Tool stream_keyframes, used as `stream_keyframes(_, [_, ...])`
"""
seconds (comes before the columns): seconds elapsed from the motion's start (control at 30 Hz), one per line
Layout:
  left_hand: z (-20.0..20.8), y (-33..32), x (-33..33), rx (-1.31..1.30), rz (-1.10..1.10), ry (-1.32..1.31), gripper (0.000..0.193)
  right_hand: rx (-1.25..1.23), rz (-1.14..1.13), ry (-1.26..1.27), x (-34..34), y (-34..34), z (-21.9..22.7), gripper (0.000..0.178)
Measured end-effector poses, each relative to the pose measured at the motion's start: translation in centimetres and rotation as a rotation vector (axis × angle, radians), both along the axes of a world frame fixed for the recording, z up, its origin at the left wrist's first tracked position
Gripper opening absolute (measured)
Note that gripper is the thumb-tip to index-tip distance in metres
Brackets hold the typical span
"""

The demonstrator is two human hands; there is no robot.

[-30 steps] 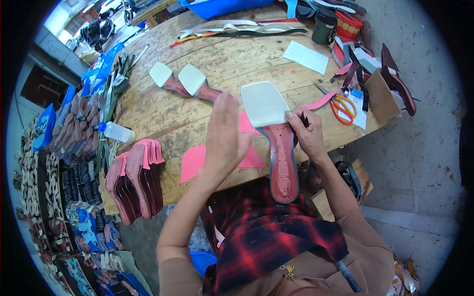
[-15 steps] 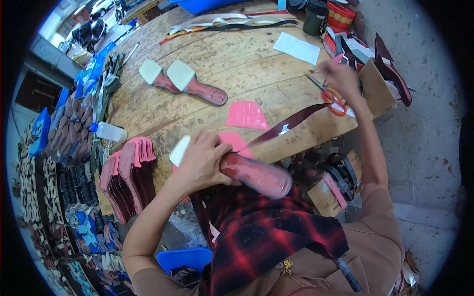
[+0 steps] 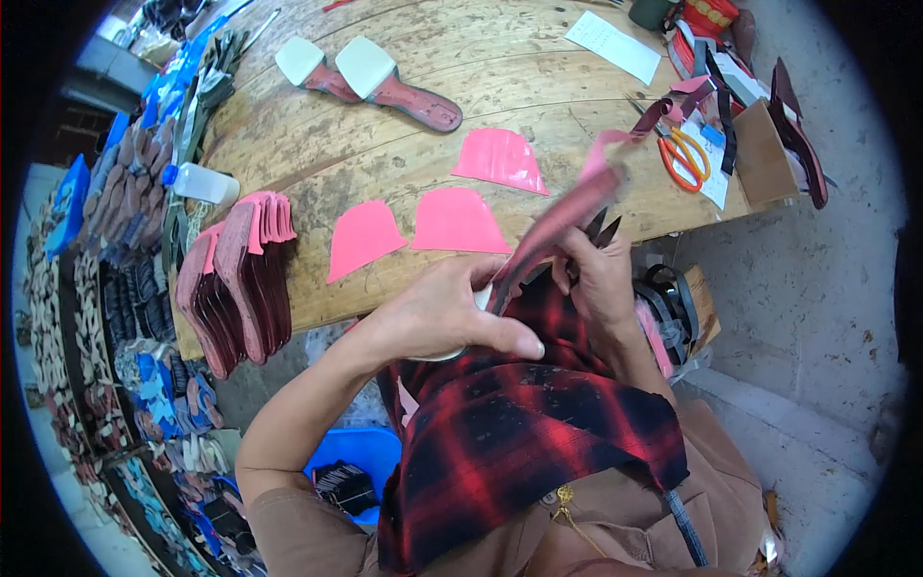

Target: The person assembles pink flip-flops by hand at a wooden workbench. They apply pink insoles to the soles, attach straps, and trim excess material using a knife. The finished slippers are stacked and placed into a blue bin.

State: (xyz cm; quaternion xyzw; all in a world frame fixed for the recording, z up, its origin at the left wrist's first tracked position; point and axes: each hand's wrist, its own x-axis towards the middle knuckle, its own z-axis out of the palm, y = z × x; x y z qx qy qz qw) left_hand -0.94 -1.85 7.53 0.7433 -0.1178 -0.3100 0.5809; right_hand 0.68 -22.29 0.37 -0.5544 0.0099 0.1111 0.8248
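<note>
My left hand (image 3: 437, 308) grips a pink and maroon shoe insole (image 3: 550, 229) near its white end, most of which my fingers hide. The insole is tilted up, its far end blurred. Close beside it, my right hand (image 3: 604, 284) is closed around a small dark tool with two pointed tips (image 3: 606, 229), perhaps thread snips. A curled pink and maroon strip (image 3: 663, 113) runs from near the insole's far end toward the right; whether they touch, I cannot tell. Pink cut pieces (image 3: 460, 221) lie on the wooden table (image 3: 317, 183) before me.
Two insoles with white ends (image 3: 415, 102) lie farther back. Stacked insoles (image 3: 252, 279) stand at the left edge, near a white bottle (image 3: 204, 183). Orange-handled scissors (image 3: 683, 159), a paper sheet (image 3: 613, 46) and a cardboard box (image 3: 764, 154) are at the right. A blue bin (image 3: 361, 450) sits below.
My right hand has come from the far right to beside the insole, the dark tool now showing in it. The insole has turned from lying nearly level to pointing up. The maroon strip has shifted right and curled.
</note>
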Motion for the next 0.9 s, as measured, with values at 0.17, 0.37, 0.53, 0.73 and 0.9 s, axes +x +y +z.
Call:
stream_keyframes(0.17, [0.1,1.2,-0.5,0.330,-0.165,-0.180,0.076,0.247,-0.077,0.337,-2.7,0.0,2.0,0.017])
stream_keyframes(0.37, [-0.6,0.7,1.0,0.436,-0.255,-0.084,0.072,0.160,-0.041,0.213,-1.9,-0.6,1.4,0.020])
stream_keyframes(0.53, [-4.3,0.5,0.1,0.199,-0.054,-0.047,0.069,0.147,0.072,0.134,-2.0,-1.7,1.4,0.042])
stream_keyframes(0.73, [-5.3,-1.7,-1.1,-0.226,0.174,0.133,0.064,-0.063,0.104,-0.042,0.7,0.7,-0.6,0.063])
stream_keyframes(0.9, [-5.4,-1.3,-2.0,-0.465,0.290,0.124,0.069,0.235,0.045,0.373,2.5,3.4,2.1,0.060])
